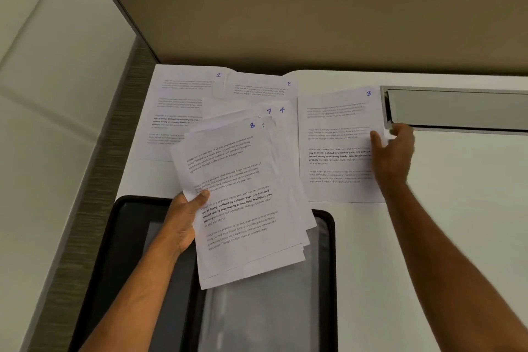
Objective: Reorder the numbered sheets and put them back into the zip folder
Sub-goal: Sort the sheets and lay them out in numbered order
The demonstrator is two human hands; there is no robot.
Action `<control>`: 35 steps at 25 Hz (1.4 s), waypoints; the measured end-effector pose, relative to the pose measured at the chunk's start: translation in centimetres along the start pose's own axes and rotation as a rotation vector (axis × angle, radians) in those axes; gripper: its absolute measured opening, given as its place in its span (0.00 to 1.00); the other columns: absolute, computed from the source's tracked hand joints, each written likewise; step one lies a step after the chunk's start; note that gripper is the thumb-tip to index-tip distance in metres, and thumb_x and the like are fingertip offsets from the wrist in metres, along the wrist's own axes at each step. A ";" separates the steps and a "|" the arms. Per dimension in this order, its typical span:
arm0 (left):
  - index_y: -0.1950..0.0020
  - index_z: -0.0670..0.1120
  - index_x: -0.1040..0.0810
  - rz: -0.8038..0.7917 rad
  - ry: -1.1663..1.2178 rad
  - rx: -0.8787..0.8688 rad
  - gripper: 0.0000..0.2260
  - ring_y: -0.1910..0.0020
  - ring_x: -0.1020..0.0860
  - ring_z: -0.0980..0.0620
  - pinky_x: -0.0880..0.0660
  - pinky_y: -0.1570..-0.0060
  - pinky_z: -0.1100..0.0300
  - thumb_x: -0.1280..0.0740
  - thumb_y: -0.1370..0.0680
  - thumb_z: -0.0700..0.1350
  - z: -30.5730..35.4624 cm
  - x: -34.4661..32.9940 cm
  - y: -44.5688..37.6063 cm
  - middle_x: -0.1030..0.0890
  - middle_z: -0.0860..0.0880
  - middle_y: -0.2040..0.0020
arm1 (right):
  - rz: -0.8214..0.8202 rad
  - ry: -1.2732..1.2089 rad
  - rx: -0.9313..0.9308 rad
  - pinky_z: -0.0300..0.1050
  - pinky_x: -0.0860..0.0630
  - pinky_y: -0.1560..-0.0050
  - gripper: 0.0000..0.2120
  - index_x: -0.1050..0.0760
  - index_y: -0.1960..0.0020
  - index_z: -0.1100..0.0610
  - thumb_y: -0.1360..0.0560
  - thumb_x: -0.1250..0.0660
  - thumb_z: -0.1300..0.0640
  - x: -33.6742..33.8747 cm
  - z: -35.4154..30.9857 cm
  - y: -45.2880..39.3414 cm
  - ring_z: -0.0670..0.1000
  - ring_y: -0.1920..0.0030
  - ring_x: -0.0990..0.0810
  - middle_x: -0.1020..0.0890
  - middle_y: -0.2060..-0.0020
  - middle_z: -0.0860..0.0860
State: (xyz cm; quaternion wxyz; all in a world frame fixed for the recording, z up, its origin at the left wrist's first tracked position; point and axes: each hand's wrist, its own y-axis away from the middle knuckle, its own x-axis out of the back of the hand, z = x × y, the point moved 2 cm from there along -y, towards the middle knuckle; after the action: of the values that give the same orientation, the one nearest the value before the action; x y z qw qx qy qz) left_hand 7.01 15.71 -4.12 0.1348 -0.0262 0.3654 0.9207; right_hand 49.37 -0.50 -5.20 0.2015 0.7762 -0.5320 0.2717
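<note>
Three sheets lie on the desk (pixel 457 208); the right hand (pixel 395 148) pinches sheet 3 (pixel 337 134); the left hand (pixel 183 217) grips a fanned stack (pixel 243 194) above the zip folder (pixel 114 237).

The white desk (pixel 457 208) carries sheets 1 (pixel 171 100), 2 (pixel 263 86) and 3 (pixel 337 137), a black folder (pixel 120 237), and seemingly a metal tray (pixel 457 108).

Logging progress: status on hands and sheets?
Left hand grips stack, 8 on top. Right hand pinches sheet 3. Zip folder open below.
</note>
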 end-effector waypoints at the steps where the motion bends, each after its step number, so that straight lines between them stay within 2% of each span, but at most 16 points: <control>1: 0.38 0.46 0.19 -0.002 -0.001 -0.001 0.10 0.45 0.16 0.46 0.16 0.53 0.55 0.34 0.18 0.38 0.2 0.1 -0.4 0.14 0.44 0.43 | 0.003 0.077 0.107 0.53 0.28 0.32 0.23 0.29 0.29 0.58 0.19 0.30 0.48 -0.7 0.3 0.5 0.60 0.33 0.25 0.23 0.35 0.56; 3: 0.38 0.46 0.19 -0.009 0.003 -0.004 0.11 0.44 0.16 0.46 0.16 0.52 0.55 0.35 0.18 0.38 0.3 0.3 -1.4 0.14 0.45 0.42 | -0.090 0.274 0.358 0.55 0.33 0.29 0.28 0.29 0.26 0.57 0.20 0.32 0.42 -2.9 1.1 2.5 0.62 0.29 0.29 0.26 0.29 0.58; 5: 0.36 0.45 0.20 -0.014 0.010 -0.005 0.11 0.43 0.16 0.46 0.17 0.51 0.55 0.35 0.18 0.37 0.3 0.4 -2.1 0.15 0.45 0.41 | -0.240 0.482 0.449 0.61 0.39 0.23 0.35 0.33 0.22 0.53 0.21 0.38 0.33 -5.1 2.0 4.8 0.64 0.22 0.36 0.32 0.22 0.60; 8: 0.33 0.43 0.21 -0.021 0.017 0.000 0.13 0.41 0.17 0.44 0.17 0.49 0.54 0.35 0.18 0.37 0.0 0.3 -2.8 0.16 0.44 0.40 | -0.296 0.556 0.364 0.66 0.49 0.20 0.40 0.40 0.17 0.51 0.21 0.46 0.29 -6.8 2.5 5.8 0.65 0.17 0.46 0.41 0.17 0.59; 12: 0.33 0.43 0.21 -0.014 0.034 0.020 0.13 0.40 0.18 0.43 0.17 0.47 0.52 0.34 0.18 0.37 -0.6 0.4 -3.0 0.16 0.43 0.39 | -0.244 0.540 0.326 0.68 0.48 0.20 0.41 0.40 0.17 0.53 0.21 0.48 0.28 -7.2 1.6 3.9 0.66 0.17 0.45 0.41 0.17 0.60; 17: 0.36 0.44 0.20 -0.023 0.050 0.020 0.12 0.44 0.16 0.46 0.16 0.51 0.54 0.35 0.18 0.37 -0.6 0.2 -2.7 0.15 0.44 0.41 | -0.247 0.559 0.321 0.67 0.49 0.19 0.41 0.41 0.16 0.52 0.21 0.48 0.28 -7.8 1.8 2.9 0.65 0.17 0.47 0.42 0.17 0.59; 21: 0.36 0.45 0.20 -0.049 0.047 0.020 0.12 0.43 0.16 0.46 0.17 0.49 0.54 0.35 0.18 0.37 -0.4 -0.3 -2.1 0.15 0.44 0.40 | -0.225 0.448 0.319 0.62 0.54 0.17 0.39 0.41 0.16 0.53 0.19 0.46 0.30 -6.9 0.6 3.4 0.62 0.16 0.49 0.44 0.16 0.58; 23: 0.36 0.45 0.20 -0.060 0.052 0.023 0.12 0.43 0.16 0.46 0.17 0.49 0.54 0.35 0.18 0.37 -0.3 -0.6 -1.3 0.15 0.44 0.40 | -0.190 0.248 0.367 0.56 0.49 0.17 0.33 0.37 0.19 0.54 0.17 0.40 0.37 -5.7 -1.1 5.3 0.58 0.17 0.45 0.39 0.18 0.56; 24: 0.36 0.45 0.20 -0.065 0.057 0.026 0.12 0.43 0.16 0.46 0.17 0.49 0.54 0.35 0.18 0.37 -0.3 -0.9 -0.8 0.15 0.44 0.40 | -0.213 0.094 0.336 0.54 0.42 0.18 0.29 0.35 0.21 0.54 0.16 0.38 0.41 -4.9 -2.1 6.6 0.56 0.19 0.38 0.35 0.20 0.55; 26: 0.36 0.44 0.20 -0.082 0.064 0.028 0.12 0.43 0.16 0.46 0.17 0.50 0.54 0.35 0.18 0.37 -0.4 -1.4 0.5 0.15 0.44 0.40 | -0.358 -0.222 0.114 0.55 0.25 0.29 0.22 0.31 0.24 0.51 0.16 0.36 0.45 -3.7 -3.6 9.5 0.53 0.31 0.23 0.24 0.30 0.50; 27: 0.35 0.44 0.20 -0.095 0.064 0.028 0.12 0.43 0.16 0.46 0.17 0.51 0.54 0.34 0.18 0.38 -0.5 -1.7 1.4 0.15 0.44 0.40 | -0.462 -0.334 -0.019 0.56 0.21 0.33 0.20 0.30 0.26 0.48 0.16 0.36 0.44 -2.8 -4.4 11.1 0.51 0.37 0.19 0.21 0.34 0.48; 29: 0.35 0.44 0.20 -0.123 0.054 0.031 0.13 0.43 0.16 0.45 0.17 0.51 0.53 0.34 0.19 0.38 -0.8 -2.2 3.1 0.16 0.43 0.40 | -0.624 -0.420 -0.129 0.48 0.22 0.33 0.15 0.27 0.31 0.43 0.15 0.39 0.41 -0.9 -5.1 14.0 0.42 0.38 0.20 0.20 0.36 0.43; 31: 0.33 0.43 0.22 -0.157 0.036 0.030 0.15 0.40 0.17 0.43 0.17 0.48 0.51 0.33 0.19 0.39 -1.2 -2.7 5.0 0.17 0.42 0.38 | -0.686 -0.453 -0.100 0.35 0.26 0.38 0.11 0.23 0.37 0.45 0.13 0.41 0.46 1.4 -5.1 16.3 0.35 0.41 0.20 0.18 0.40 0.40; 33: 0.30 0.42 0.23 -0.184 0.034 0.026 0.16 0.38 0.18 0.41 0.18 0.45 0.48 0.34 0.19 0.39 -1.7 -2.8 6.9 0.17 0.41 0.37 | -0.683 -0.470 -0.092 0.39 0.22 0.43 0.11 0.20 0.40 0.50 0.12 0.41 0.51 3.3 -4.6 18.2 0.41 0.46 0.17 0.15 0.45 0.45; 35: 0.30 0.42 0.24 -0.197 0.031 0.018 0.16 0.38 0.19 0.41 0.19 0.42 0.45 0.34 0.18 0.39 -2.4 -2.7 8.6 0.18 0.40 0.36 | -0.660 -0.459 -0.116 0.42 0.20 0.46 0.10 0.19 0.42 0.52 0.13 0.39 0.52 4.8 -4.1 19.5 0.45 0.49 0.15 0.14 0.47 0.47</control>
State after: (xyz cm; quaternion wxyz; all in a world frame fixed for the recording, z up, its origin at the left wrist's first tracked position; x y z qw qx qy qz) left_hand 7.20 7.51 0.26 0.2192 -0.0751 0.3716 0.8990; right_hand 31.62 -8.39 1.44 0.1973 0.9331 -0.3000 -0.0182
